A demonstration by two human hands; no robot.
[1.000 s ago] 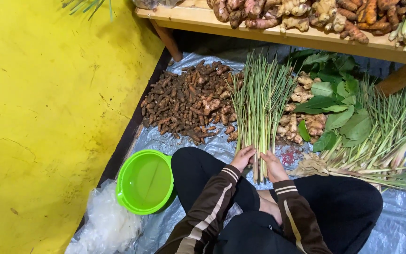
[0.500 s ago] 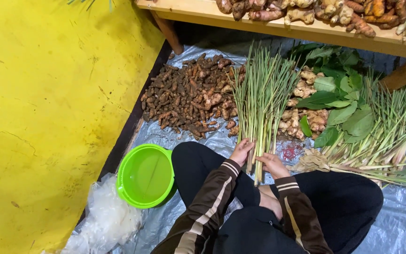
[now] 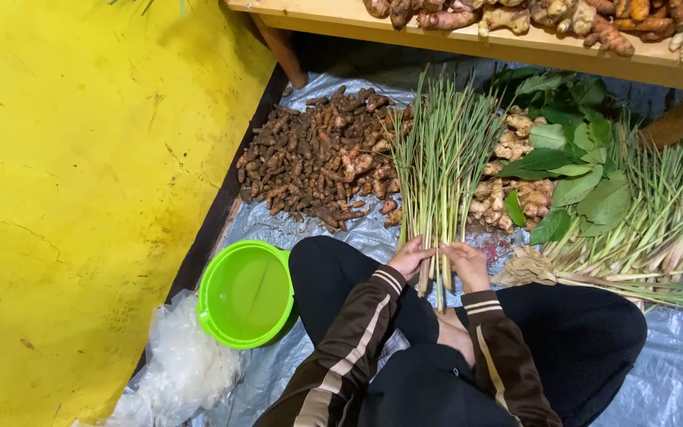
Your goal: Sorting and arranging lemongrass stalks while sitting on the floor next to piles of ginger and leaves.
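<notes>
A bundle of long green lemongrass stalks (image 3: 444, 158) lies fanned out on the grey plastic sheet (image 3: 658, 379) in front of my knees. My left hand (image 3: 409, 256) grips the pale lower ends of the stalks from the left. My right hand (image 3: 466, 263) holds the same ends from the right, thumb close to the left hand. Both arms wear dark brown sleeves with cream stripes. My legs in black trousers are folded beneath the hands.
A pile of brown turmeric roots (image 3: 318, 162) lies to the left, ginger (image 3: 515, 194) and broad green leaves (image 3: 575, 170) to the right, more lemongrass (image 3: 666, 229) far right. A green plastic bowl (image 3: 245, 294) and crumpled clear bags (image 3: 179, 372) sit by the yellow wall. A wooden shelf (image 3: 515, 43) holds roots above.
The view has shifted slightly downward. Both hands stay on the base of the lemongrass bundle, closing in a little nearer each other.
</notes>
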